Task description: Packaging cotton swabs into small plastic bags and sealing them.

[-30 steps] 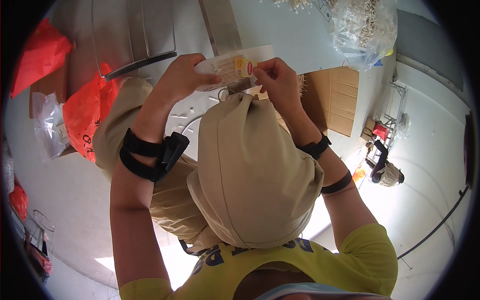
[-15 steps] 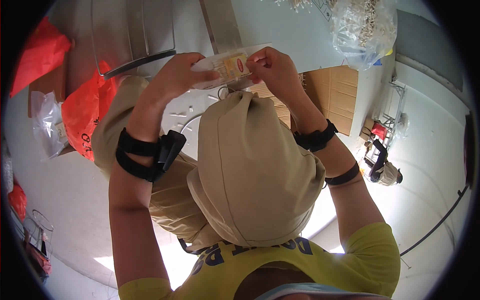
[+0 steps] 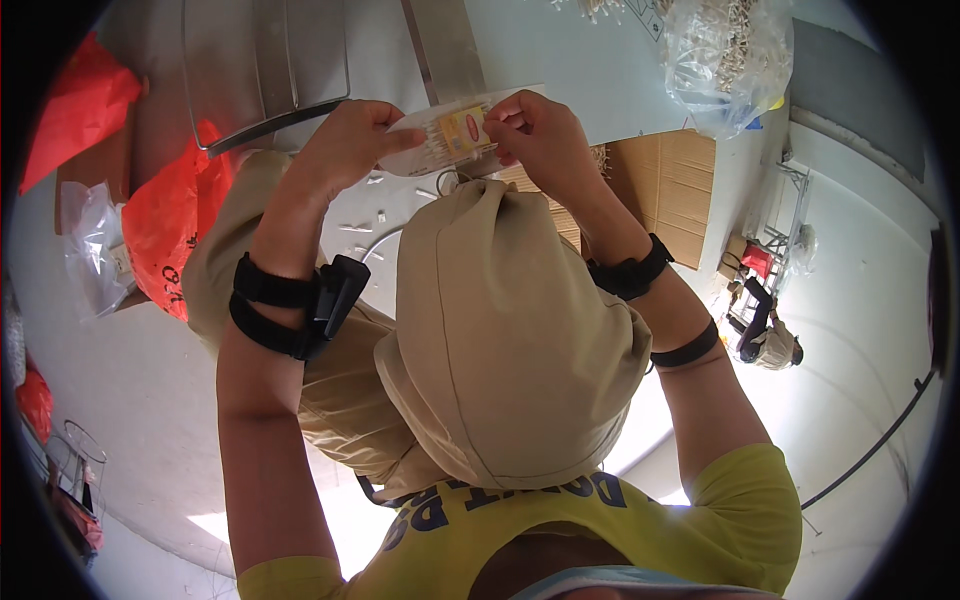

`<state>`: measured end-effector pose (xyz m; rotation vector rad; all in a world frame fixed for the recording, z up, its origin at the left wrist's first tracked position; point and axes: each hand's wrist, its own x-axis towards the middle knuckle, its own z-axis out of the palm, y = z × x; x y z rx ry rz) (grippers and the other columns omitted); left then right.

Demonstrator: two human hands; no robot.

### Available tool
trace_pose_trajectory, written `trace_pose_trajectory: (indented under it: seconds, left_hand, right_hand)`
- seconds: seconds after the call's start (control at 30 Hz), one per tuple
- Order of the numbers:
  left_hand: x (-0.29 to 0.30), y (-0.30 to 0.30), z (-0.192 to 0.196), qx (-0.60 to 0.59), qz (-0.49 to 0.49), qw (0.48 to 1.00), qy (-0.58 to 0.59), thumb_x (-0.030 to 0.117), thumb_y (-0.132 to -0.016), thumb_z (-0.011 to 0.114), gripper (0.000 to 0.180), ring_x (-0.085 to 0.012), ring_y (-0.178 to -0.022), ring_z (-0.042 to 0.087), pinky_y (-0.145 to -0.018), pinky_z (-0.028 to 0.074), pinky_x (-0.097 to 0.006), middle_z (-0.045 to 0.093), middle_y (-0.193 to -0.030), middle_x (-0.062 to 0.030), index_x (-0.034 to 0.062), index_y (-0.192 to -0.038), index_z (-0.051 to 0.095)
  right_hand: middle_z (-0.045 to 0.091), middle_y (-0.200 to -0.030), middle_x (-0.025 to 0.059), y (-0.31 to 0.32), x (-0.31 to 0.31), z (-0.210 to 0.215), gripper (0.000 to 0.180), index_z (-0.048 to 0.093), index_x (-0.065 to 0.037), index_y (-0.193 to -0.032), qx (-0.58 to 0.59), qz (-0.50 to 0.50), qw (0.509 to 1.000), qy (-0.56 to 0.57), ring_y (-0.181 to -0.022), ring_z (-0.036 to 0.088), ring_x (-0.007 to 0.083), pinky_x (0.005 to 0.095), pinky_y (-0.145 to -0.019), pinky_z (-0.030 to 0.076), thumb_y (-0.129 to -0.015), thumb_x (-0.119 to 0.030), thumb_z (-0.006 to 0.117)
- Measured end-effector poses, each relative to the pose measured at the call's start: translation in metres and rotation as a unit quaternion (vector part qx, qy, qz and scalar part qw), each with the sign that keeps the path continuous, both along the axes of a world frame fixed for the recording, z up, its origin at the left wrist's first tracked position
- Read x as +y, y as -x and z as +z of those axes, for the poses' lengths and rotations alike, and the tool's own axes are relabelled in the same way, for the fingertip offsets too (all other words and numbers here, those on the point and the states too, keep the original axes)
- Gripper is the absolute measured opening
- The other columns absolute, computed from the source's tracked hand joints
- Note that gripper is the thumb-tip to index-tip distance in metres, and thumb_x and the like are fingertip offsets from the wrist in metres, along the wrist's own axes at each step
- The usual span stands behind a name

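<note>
A clear plastic packet of cotton swabs [image 3: 436,143], with a yellow label and a red oval on it, is held up above my knees. My left hand [image 3: 350,148] grips the packet's left end, thumb lying across the front. At the other end, the fingers of my right hand [image 3: 545,138] are pinched together on the packet's edge beside the label. The fingertips partly cover that edge, so exactly what they pinch is hard to see.
A large clear bag of loose swabs [image 3: 728,65] lies on the pale tabletop [image 3: 560,60] at the far right. Cardboard [image 3: 665,190] stands below it. Red bags [image 3: 178,225] and a metal frame [image 3: 270,130] are on the left. Another person [image 3: 775,345] is far right.
Both hands have shifted very slightly, and the packet has tilted a little with them. The grip of each hand looks the same.
</note>
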<state>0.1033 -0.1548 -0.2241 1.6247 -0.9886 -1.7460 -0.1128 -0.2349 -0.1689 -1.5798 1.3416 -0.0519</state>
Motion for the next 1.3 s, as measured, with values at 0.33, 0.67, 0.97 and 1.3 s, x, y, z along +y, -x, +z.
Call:
trace_pose_trajectory:
  seconds: [0.33,0.67,0.97,1.3]
  left_hand:
    - [0.004,-0.003,-0.009,0.008,-0.006,1.0,0.002,0.035,-0.086,0.073,0.044,-0.0136,-0.07,0.06,-0.064,0.049,-0.028,0.067,-0.082,-0.0083,-0.0032,-0.106,0.067]
    - [0.059,0.062,-0.03,0.305,0.372,0.875,-0.044,0.031,-0.098,0.062,0.043,-0.0182,-0.105,0.064,-0.096,0.054,-0.036,0.064,-0.114,-0.0077,0.0018,-0.128,0.054]
    - [0.054,0.099,-0.025,0.353,0.502,0.789,-0.026,0.027,-0.094,0.069,0.043,-0.0175,-0.101,0.064,-0.089,0.055,-0.03,0.066,-0.111,-0.012,-0.0056,-0.119,0.058]
    - [0.058,0.102,-0.011,0.295,0.508,0.809,-0.028,0.028,-0.096,0.065,0.042,-0.0182,-0.101,0.064,-0.089,0.054,-0.03,0.066,-0.113,-0.0117,-0.0044,-0.122,0.058]
  right_hand:
    - [0.068,-0.084,0.0066,0.001,-0.001,0.001,0.019,0.063,0.002,-0.098,0.011,-0.017,0.998,0.061,-0.074,0.064,0.0119,0.0261,-0.067,0.054,-0.093,-0.016,0.065]
    - [0.037,-0.15,0.0215,0.002,0.003,-0.024,0.066,0.032,0.003,-0.142,-0.314,0.059,0.934,0.162,-0.141,0.034,0.0307,0.043,-0.118,0.026,-0.104,-0.051,0.032]
    - [0.034,-0.15,0.0232,-0.008,0.013,-0.045,0.072,0.031,0.005,-0.143,-0.361,0.021,0.919,0.155,-0.143,0.031,0.032,0.045,-0.12,0.021,-0.102,-0.054,0.035]
    - [0.031,-0.152,0.0243,-0.017,0.026,-0.041,0.074,0.028,0.005,-0.144,-0.374,0.007,0.922,0.104,-0.144,0.028,0.0318,0.0452,-0.12,0.018,-0.101,-0.055,0.036]
